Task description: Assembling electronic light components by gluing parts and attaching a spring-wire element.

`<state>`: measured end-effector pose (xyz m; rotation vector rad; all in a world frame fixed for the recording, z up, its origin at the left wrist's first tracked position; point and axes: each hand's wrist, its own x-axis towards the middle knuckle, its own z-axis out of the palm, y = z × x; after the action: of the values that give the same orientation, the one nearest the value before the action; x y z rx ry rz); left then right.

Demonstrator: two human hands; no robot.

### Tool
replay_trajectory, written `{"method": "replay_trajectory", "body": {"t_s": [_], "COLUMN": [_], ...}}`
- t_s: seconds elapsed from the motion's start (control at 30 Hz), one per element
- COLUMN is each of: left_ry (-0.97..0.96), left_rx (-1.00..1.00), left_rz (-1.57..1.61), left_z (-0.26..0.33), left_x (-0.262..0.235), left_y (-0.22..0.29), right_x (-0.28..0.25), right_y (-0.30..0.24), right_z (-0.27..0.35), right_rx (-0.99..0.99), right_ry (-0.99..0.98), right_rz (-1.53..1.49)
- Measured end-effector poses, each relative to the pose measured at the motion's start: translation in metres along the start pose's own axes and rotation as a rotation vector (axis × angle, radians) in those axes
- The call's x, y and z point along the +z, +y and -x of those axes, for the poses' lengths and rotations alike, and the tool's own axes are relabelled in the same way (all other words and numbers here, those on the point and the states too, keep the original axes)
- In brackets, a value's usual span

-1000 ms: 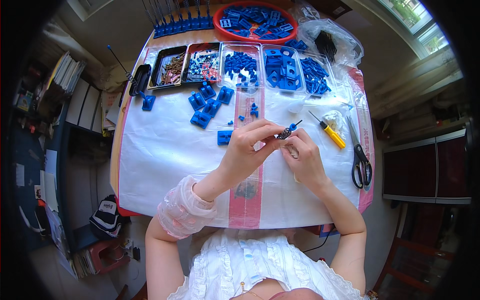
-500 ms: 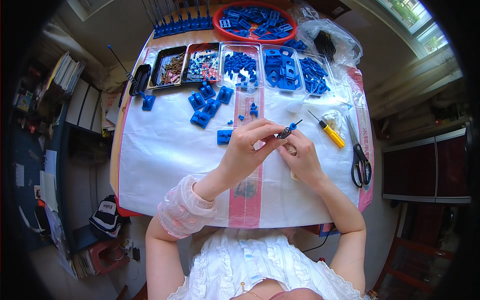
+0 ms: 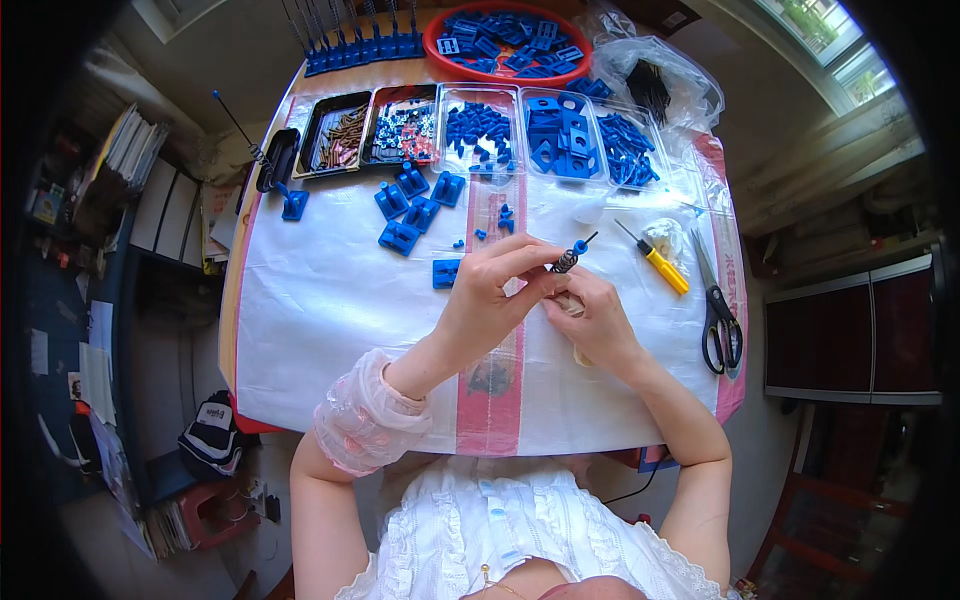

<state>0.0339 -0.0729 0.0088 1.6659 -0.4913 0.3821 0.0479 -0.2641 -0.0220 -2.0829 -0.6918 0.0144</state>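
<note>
Near the middle of the table, my left hand pinches a dark coil spring between thumb and fingertips. A small blue cap sits at the spring's upper end, with a thin dark rod sticking out past it. Close beside it, touching or nearly touching my left fingertips, my right hand is closed around a cream cloth-like piece; whether it also grips the rod's lower part is hidden. A blue block lies just left of my left hand. Several blue clip-like bases lie farther off.
Beyond my hands stand a tray of brown screws, a tray of small metal bits and clear boxes of blue parts. A red basin is behind. To the right lie a yellow-handled screwdriver and black-handled scissors.
Both hands have shifted slightly left with the spring. My right fingers have dropped a little, away from the blue cap, which sits slightly higher.
</note>
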Motion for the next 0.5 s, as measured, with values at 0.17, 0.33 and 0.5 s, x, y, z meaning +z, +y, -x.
{"method": "replay_trajectory", "body": {"t_s": [0.17, 0.33, 0.5], "left_ry": [-0.005, -0.006, -0.016], "left_rx": [0.021, 0.021, 0.032], "left_rz": [-0.019, 0.001, -0.003], "left_z": [-0.0002, -0.0001, 0.0006], "left_x": [-0.0003, -0.0004, 0.0007], "left_y": [-0.0001, -0.0002, 0.0006], "right_x": [-0.0055, -0.0018, 0.001], "right_y": [-0.0049, -0.0037, -0.0023], "right_z": [0.0006, -0.0007, -0.001], "right_rx": [0.025, 0.018, 0.038], "right_ry": [-0.036, 0.006, 0.061], "right_rz": [-0.064, -0.054, -0.018]}}
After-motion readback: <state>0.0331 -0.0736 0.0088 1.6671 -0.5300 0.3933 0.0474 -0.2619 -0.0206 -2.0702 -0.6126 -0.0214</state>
